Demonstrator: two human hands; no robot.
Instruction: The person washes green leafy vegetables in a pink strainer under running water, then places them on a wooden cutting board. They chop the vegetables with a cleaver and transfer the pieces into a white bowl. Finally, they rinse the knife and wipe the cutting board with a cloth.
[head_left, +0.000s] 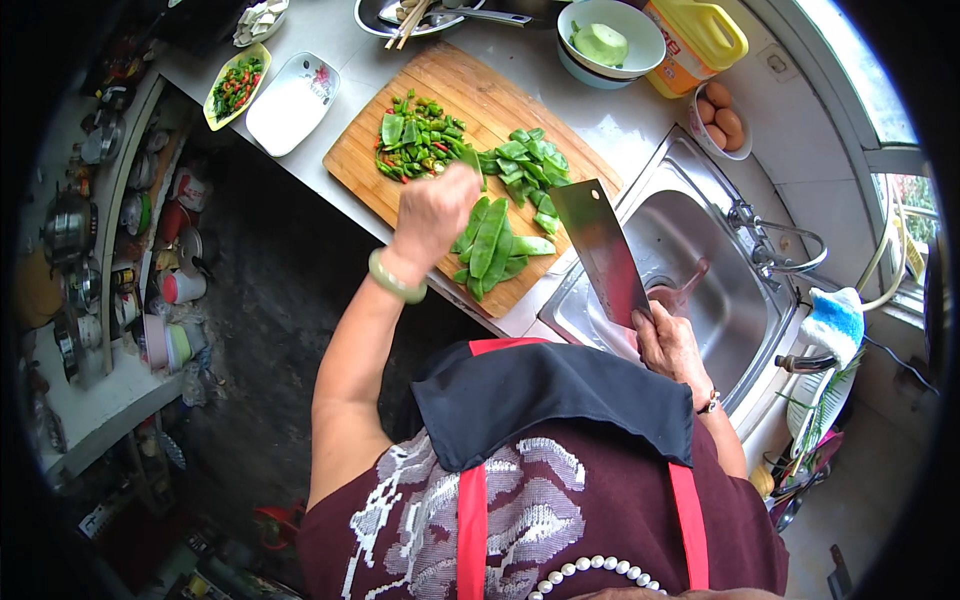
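My right hand (671, 341) grips the handle of a cleaver (596, 247), its broad blade raised over the sink's near-left rim. Over the wooden cutting board (390, 82), my left hand (442, 202) is blurred, fingers curled, with a flat green bean piece (471, 159) at its fingertips. Just beyond that hand lies a pile of chopped green and red peppers (424, 135), with a few bean pieces on top. Cut flat green beans (529, 161) are heaped on the board's right part. Whole flat green beans (491, 240) lie beside my left hand, nearer my body.
A steel sink (720, 292) adjoins the board at right, with a faucet (757, 240). Around the board are a white dish (292, 105), a yellow dish of chopped peppers (236, 84), stacked bowls (634, 30), a yellow jug (694, 45), a bowl of eggs (720, 124) and a metal basin (442, 26).
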